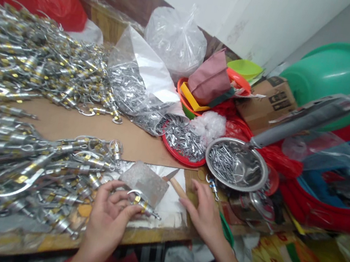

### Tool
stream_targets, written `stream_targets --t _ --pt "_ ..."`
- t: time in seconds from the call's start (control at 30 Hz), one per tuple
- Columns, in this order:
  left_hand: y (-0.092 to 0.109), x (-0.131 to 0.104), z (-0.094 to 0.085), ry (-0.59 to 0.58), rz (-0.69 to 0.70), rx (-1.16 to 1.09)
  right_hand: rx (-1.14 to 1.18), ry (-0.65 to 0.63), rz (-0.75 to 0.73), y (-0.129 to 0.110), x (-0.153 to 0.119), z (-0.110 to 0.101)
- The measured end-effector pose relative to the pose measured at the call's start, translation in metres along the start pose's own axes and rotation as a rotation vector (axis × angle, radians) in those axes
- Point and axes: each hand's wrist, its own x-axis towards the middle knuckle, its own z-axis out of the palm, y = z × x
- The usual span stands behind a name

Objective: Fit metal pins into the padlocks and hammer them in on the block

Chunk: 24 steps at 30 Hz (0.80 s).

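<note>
Working at a surface (pixel 160 237) crowded with heaped clasps (pixel 39 57) on the left, and a red tray (pixel 189 163) of clips (pixel 183 140) and a steel bowl (pixel 251 169) of pins (pixel 223 160) farther right. Pinching a single clasp (pixel 148 209) in the left grip (pixel 111 212) by a metal plate (pixel 149 181), and holding the right grip (pixel 205 212) open beside a wooden-handled knife (pixel 177 188).

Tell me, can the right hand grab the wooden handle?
Probably yes: the right hand looks empty, its thumb is close beside the wooden handle, and nothing seems to lie between them.
</note>
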Motion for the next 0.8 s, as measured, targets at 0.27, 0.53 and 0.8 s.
stream_targets --t 0.27,0.53,0.8 --pt "0.001 0.0 0.002 0.017 0.02 0.013 -0.026 -0.042 -0.071 -0.008 -0.016 -0.018" --pt "0.005 -0.002 0.006 0.03 0.011 0.008 0.021 -0.043 -0.472 -0.046 -0.031 -0.041" --pt "0.004 -0.003 0.005 0.045 0.026 0.01 0.019 -0.059 -0.453 -0.038 -0.037 -0.032"
